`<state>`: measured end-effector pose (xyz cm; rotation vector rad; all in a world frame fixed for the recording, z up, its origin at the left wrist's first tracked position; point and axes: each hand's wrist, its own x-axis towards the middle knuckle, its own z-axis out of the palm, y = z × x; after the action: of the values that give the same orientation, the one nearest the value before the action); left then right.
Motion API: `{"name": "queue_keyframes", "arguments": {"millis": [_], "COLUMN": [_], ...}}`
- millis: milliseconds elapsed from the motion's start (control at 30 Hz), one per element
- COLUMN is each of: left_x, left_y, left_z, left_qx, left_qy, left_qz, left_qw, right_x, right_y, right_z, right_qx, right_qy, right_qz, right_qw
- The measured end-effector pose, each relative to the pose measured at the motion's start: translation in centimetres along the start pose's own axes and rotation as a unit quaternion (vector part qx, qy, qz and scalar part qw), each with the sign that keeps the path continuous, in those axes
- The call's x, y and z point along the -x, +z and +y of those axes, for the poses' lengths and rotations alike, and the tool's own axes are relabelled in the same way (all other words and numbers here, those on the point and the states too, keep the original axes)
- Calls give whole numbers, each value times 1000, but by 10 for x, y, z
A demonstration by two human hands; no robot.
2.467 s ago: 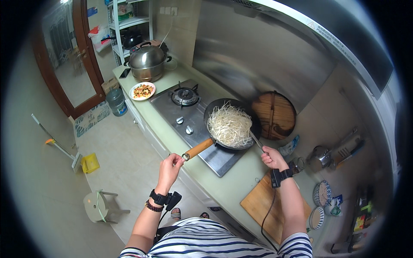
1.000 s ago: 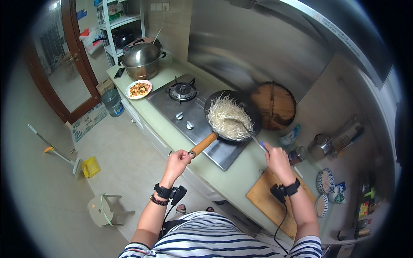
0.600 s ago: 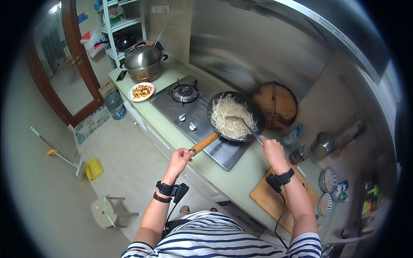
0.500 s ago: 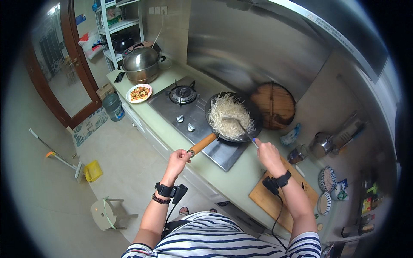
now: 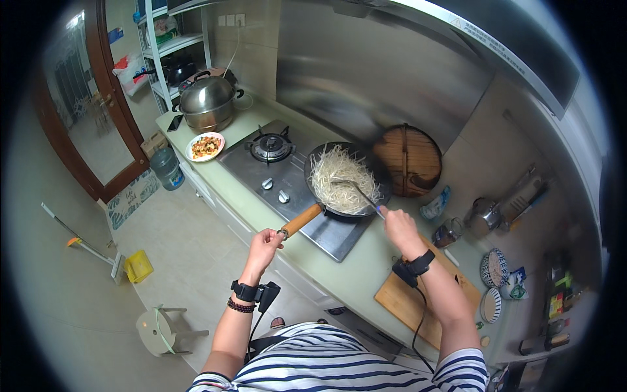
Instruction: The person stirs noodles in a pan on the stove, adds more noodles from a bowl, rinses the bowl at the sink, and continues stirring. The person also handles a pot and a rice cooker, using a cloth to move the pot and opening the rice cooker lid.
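Observation:
A dark wok sits over the right side of the stove, heaped with pale, thin strands that look like bean sprouts. Its wooden handle points toward me. My left hand is closed, its fingers pinching the metal ring end of that handle. In my right hand, closed with the fingers wrapped round, is a long-handled metal spatula. The spatula slants down into the strands, which partly hide its head.
Left of the wok is a bare burner, with a plate of chopped food and a steel steamer pot beyond. A round wooden lid leans behind the wok. A cutting board and patterned bowls are at right.
The spatula's head has sunk deeper among the strands and its shaft has tilted a little. My left hand keeps its hold on the handle. The whole view has shifted slightly.

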<state>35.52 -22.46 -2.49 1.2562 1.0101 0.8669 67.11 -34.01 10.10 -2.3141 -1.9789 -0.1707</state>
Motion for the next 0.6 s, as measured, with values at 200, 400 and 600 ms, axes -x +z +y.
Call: {"name": "queue_keyframes", "arguments": {"millis": [200, 400, 600], "left_x": [-1, -2, 1], "left_y": [0, 0, 0], "left_z": [-4, -6, -4], "left_qx": [6, 4, -5], "left_qy": [10, 18, 18], "left_qz": [1, 4, 8], "left_qw": [1000, 1000, 1000], "right_x": [0, -8, -8], "right_y": [5, 6, 4], "right_z": [5, 6, 9], "right_qx": [39, 70, 31], "right_qy": [20, 76, 2], "right_qz": [-30, -79, -12], "right_qw": [999, 992, 999]}}
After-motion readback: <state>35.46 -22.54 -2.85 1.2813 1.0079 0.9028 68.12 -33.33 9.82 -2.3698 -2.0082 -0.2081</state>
